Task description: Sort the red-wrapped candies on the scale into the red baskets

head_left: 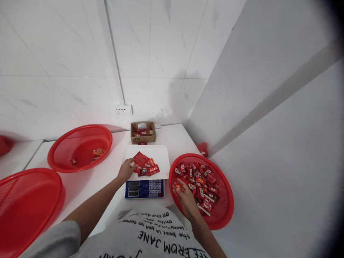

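Note:
A white scale tray [161, 157] carries several red snack packets [152, 169]; its blue keypad [145, 189] faces me. My left hand [126, 170] is at the tray's left side, fingers closed at the edge of the packets on something small and whitish that I cannot make out. Over the near left part of a red basket [229, 193] full of red packets, my right hand [185, 196] is closed on a small red packet [178, 187].
A cardboard box [143, 138] of packets stands behind the tray, beside a clear bottle [159, 119]. Left are a red basket [109, 138] with a few packets and another red basket [16, 172]. A wall [255, 136] rises at the right.

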`<action>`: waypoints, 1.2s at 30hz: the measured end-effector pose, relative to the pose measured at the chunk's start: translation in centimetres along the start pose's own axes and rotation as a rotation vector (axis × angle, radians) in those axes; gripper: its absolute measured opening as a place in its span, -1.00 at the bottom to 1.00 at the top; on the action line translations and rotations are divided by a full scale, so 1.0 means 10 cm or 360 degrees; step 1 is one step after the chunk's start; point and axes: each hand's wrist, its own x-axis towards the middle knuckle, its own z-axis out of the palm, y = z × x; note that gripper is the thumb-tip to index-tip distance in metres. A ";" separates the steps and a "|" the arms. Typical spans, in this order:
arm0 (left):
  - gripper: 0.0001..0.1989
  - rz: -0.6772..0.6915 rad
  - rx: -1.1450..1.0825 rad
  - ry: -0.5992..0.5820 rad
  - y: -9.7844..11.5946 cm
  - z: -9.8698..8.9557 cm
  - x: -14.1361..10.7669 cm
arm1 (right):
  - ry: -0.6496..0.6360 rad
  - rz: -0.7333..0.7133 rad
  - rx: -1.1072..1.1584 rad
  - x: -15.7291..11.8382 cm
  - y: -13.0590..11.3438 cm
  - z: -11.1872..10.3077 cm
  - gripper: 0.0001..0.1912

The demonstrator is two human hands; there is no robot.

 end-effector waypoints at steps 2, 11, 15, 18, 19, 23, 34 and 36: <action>-0.76 0.0061 -0.0035 0.0007 0.09 0.03 -0.08 | -0.0064 0.0076 0.0036 -0.03 -0.05 0.06 -0.31; -0.75 0.0193 -0.0733 -0.1068 0.80 0.32 -0.83 | -0.0577 0.0087 -0.0327 -0.14 -0.11 0.48 -0.43; -0.74 -0.0010 -0.0852 -0.1061 0.75 0.31 -0.90 | -0.0584 0.0092 -0.0394 -0.18 -0.07 0.52 -0.45; -0.68 -0.0142 -0.0862 -0.0889 0.61 0.21 -0.79 | -0.0533 0.0086 -0.0404 -0.19 -0.03 0.49 -0.46; -0.67 -0.0182 -0.0852 -0.0798 0.55 0.16 -0.73 | -0.0521 0.0079 -0.0408 -0.19 0.00 0.48 -0.46; -0.62 -0.0267 -0.0694 -0.0404 0.29 -0.13 -0.43 | -0.0508 0.0089 -0.0446 -0.24 0.19 0.45 -0.51; -0.68 -0.0379 -0.0260 -0.0114 -0.12 -0.46 0.03 | -0.0355 0.0054 -0.0763 -0.60 0.78 0.34 -0.60; -0.69 -0.0357 -0.0185 -0.0136 -0.18 -0.42 0.10 | -0.0282 0.0053 -0.0815 -0.67 0.89 0.32 -0.61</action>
